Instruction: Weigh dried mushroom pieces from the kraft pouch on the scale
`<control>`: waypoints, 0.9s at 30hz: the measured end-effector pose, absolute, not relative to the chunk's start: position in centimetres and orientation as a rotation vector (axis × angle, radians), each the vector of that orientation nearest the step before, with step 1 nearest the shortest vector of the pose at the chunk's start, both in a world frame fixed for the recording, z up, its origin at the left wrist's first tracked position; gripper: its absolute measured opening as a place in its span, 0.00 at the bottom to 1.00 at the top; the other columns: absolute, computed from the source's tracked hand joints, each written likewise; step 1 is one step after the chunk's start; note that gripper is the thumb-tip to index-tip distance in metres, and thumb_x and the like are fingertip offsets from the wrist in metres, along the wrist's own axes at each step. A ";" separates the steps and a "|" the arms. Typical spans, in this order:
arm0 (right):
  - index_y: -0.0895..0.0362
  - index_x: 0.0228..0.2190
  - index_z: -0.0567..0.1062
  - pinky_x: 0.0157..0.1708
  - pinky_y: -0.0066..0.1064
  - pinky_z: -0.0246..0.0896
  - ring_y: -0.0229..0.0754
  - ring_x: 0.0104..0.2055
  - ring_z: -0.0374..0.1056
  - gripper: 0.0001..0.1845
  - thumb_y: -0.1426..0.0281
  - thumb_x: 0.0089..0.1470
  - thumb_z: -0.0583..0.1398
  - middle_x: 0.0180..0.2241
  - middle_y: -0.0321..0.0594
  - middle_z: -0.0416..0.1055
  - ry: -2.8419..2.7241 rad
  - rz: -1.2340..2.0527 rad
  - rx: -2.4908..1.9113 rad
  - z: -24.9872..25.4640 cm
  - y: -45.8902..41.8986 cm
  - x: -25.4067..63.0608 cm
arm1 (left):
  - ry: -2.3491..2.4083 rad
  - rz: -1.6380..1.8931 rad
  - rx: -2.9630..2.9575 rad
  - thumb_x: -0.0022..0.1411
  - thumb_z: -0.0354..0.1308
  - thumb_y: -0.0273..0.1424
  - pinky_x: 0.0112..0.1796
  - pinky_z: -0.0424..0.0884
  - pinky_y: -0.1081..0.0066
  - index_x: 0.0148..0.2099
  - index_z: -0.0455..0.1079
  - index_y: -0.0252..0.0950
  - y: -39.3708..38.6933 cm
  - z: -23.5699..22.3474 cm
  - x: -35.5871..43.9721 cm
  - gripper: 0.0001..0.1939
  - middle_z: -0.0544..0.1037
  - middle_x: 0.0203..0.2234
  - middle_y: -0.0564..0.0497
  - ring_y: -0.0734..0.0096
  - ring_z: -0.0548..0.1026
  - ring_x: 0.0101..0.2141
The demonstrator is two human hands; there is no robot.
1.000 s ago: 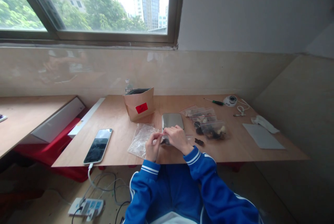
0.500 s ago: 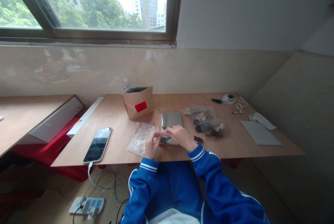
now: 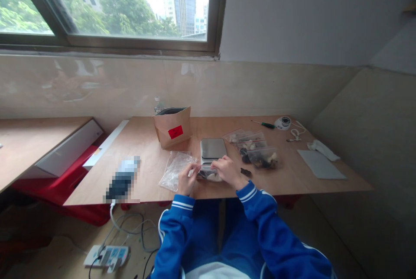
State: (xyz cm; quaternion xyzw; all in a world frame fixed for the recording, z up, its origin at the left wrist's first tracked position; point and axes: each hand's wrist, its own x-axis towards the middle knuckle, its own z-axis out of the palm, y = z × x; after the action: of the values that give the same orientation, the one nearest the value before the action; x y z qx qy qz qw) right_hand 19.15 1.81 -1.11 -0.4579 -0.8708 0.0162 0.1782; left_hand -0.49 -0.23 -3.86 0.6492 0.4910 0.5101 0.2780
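Observation:
My left hand (image 3: 185, 179) and my right hand (image 3: 227, 171) both pinch a small clear plastic bag (image 3: 208, 173) with dark pieces inside, held just above the table's front edge. The bag sits in front of a small silver scale (image 3: 212, 148). An empty clear bag (image 3: 175, 168) lies under and left of my left hand. A loose dark piece (image 3: 245, 171) lies just right of my right hand. Both arms wear blue sleeves with white stripes.
A brown paper pouch (image 3: 172, 127) with a red label stands behind the scale. Several filled clear bags (image 3: 256, 151) lie to the right. A phone (image 3: 121, 179) lies at the left, a screwdriver (image 3: 264, 124), a white round device (image 3: 282, 122) and a grey sheet (image 3: 320, 164) at the right.
My hands have dropped slightly toward the table's front edge with the small bag between them. The view has shifted a little.

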 end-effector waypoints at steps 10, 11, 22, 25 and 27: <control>0.55 0.31 0.78 0.44 0.32 0.55 0.39 0.36 0.70 0.12 0.79 0.56 0.56 0.31 0.37 0.78 -2.322 0.096 -1.182 -1.5 1.0 20.8 | 1.292 1.424 1.666 0.59 0.54 0.36 0.42 0.69 0.65 0.35 0.73 0.37 0.1 -5.0 -0.7 0.10 0.79 0.36 0.48 0.64 0.75 0.39; 0.54 0.31 0.78 0.44 0.32 0.55 0.40 0.38 0.70 0.11 0.77 0.56 0.57 0.33 0.37 0.78 -2.301 0.100 -1.169 -1.5 0.9 21.0 | 1.304 1.424 1.649 0.59 0.54 0.37 0.42 0.69 0.66 0.36 0.74 0.37 0.0 -5.0 -0.8 0.10 0.79 0.36 0.48 0.64 0.75 0.39; 0.53 0.31 0.78 0.40 0.31 0.61 0.41 0.36 0.72 0.10 0.73 0.58 0.56 0.33 0.37 0.78 -2.111 0.286 -1.371 -2.5 0.5 22.7 | 1.357 1.457 1.356 0.58 0.55 0.42 0.38 0.70 0.69 0.37 0.74 0.36 0.0 -5.8 -0.6 0.15 0.79 0.32 0.49 0.66 0.75 0.34; 0.53 0.32 0.78 0.39 0.33 0.64 0.42 0.36 0.72 0.11 0.73 0.58 0.55 0.33 0.38 0.78 -2.015 0.399 -1.416 -2.3 0.0 22.7 | 1.306 1.491 1.233 0.57 0.55 0.43 0.36 0.70 0.69 0.35 0.73 0.35 0.0 -5.4 0.1 0.16 0.78 0.28 0.49 0.67 0.75 0.32; 0.54 0.31 0.78 0.38 0.33 0.65 0.43 0.36 0.73 0.10 0.70 0.57 0.55 0.33 0.39 0.78 -1.877 0.526 -1.384 -1.8 -0.3 22.6 | 1.236 1.516 1.132 0.57 0.55 0.44 0.33 0.70 0.70 0.33 0.72 0.35 0.0 -4.7 0.7 0.16 0.78 0.26 0.49 0.68 0.75 0.30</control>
State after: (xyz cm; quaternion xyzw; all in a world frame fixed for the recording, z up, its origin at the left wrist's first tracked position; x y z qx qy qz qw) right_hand 22.63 -0.33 -1.84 -0.5385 -0.7304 0.2046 0.3669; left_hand 0.66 0.01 -4.71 0.4530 0.4947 0.6067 0.4267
